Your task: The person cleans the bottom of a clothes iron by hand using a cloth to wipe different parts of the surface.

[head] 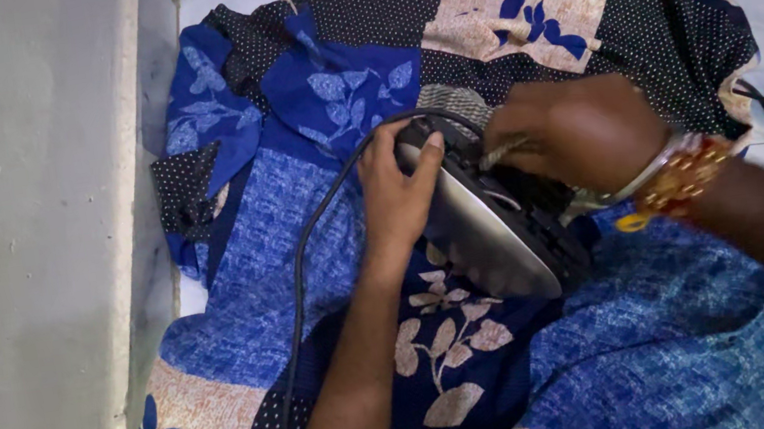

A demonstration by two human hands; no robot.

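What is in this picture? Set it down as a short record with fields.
Left hand: left hand on the rear edge of the iron
Right hand: right hand grips the iron's handle side, bangles on the wrist
Iron: tipped on its side, metal soleplate showing
Cord: black cord runs from the iron's rear down the cloth
Cloth: blue patchwork cloth with floral print, spread under the iron

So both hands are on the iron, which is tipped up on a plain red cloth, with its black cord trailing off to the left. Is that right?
Not quite: the cloth is blue patchwork with floral and dotted panels, not plain red, as the head view shows. The rest holds: the left hand and right hand are both on the tipped-up iron, and its black cord trails left.
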